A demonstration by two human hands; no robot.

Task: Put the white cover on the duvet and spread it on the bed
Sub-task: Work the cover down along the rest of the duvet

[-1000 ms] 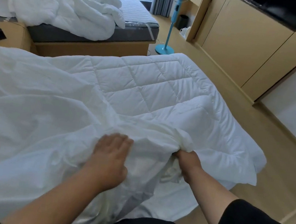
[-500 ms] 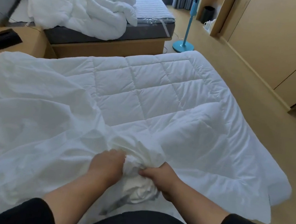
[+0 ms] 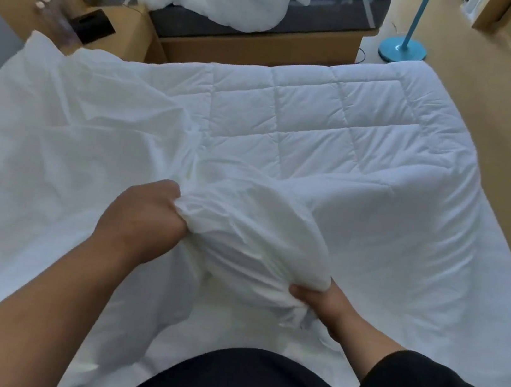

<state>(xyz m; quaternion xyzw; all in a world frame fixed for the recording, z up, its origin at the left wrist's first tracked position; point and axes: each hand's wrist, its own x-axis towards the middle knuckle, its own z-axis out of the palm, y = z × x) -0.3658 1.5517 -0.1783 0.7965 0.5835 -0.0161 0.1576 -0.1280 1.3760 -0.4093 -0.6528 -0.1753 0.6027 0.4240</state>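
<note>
Head view, hands (image 3: 144, 216) apart, cover (image 3: 249, 245) stretched

The white cover (image 3: 65, 145) is thin, smooth matt cloth, all crinkly at 9 o'clock. The duvet (image 3: 339, 133) at 1 o'clock is puffier stitched quilted fabric. The far bed frame (image 3: 262, 48) at 12 looks like matt wood; the fan base (image 3: 401, 49) seems glossy blue plastic.

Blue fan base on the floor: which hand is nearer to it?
Right. The right hand grips bunched cover on the fan base's side; the left hand grips it farther across.
</note>
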